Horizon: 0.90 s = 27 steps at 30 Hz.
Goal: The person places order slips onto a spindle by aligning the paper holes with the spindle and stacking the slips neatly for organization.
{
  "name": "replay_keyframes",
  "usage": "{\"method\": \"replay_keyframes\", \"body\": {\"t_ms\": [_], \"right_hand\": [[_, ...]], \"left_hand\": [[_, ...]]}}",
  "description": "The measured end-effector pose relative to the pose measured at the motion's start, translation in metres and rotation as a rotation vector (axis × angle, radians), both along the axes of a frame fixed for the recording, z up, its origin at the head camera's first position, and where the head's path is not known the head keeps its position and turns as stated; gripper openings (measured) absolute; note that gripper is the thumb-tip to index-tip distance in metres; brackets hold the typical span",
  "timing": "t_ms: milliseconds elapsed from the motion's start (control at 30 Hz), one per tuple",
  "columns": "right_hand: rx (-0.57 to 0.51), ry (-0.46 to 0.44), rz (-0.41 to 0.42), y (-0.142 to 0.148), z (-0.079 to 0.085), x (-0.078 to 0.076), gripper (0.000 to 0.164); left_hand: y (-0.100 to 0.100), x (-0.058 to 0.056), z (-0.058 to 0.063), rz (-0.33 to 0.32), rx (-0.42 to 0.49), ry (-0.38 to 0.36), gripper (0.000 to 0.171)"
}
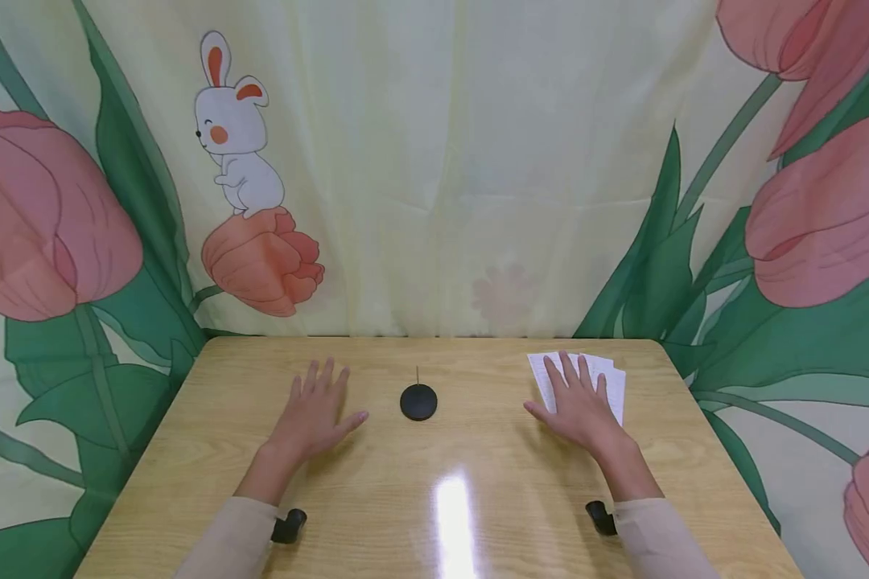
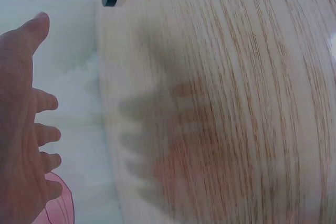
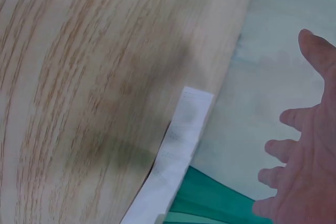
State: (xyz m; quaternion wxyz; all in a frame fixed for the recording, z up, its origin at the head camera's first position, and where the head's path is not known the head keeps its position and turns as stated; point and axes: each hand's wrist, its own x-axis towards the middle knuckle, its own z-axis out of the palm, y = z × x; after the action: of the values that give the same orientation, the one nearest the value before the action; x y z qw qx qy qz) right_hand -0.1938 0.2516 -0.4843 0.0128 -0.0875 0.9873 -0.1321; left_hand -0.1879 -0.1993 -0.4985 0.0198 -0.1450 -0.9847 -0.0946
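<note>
My left hand (image 1: 313, 416) hovers palm down above the left part of the table, fingers spread and holding nothing. In the left wrist view its thumb and fingertips (image 2: 48, 134) stand off the wood, with a shadow below. My right hand (image 1: 579, 410) is likewise spread, raised over the white printed paper sheets (image 1: 614, 388) at the back right. The right wrist view shows the paper (image 3: 176, 140) lying on the wood, apart from the fingers. Between the hands sits a round black disc (image 1: 418, 402) with a thin upright rod (image 1: 417, 375).
The wooden table (image 1: 376, 498) ends at the back against a curtain (image 1: 405, 161) printed with tulips and a rabbit. Each wrist carries a small black camera mount (image 1: 290, 527). A bright light reflection (image 1: 454, 523) lies on the front of the table.
</note>
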Motion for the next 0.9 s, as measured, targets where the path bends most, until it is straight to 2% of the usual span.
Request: {"method": "replay_keyframes", "body": {"t_ms": [267, 533, 900], "right_hand": [[-0.002, 0.013, 0.000, 0.000, 0.000, 0.000, 0.093], [0.006, 0.003, -0.006, 0.004, 0.004, 0.000, 0.094], [0.015, 0.045, -0.044, 0.018, 0.000, 0.002, 0.092]], "left_hand": [[0.000, 0.002, -0.004, 0.001, 0.009, -0.028, 0.092], [0.005, 0.001, -0.005, -0.011, 0.029, -0.018, 0.092], [0.017, 0.002, -0.004, -0.040, 0.027, 0.000, 0.090]]}}
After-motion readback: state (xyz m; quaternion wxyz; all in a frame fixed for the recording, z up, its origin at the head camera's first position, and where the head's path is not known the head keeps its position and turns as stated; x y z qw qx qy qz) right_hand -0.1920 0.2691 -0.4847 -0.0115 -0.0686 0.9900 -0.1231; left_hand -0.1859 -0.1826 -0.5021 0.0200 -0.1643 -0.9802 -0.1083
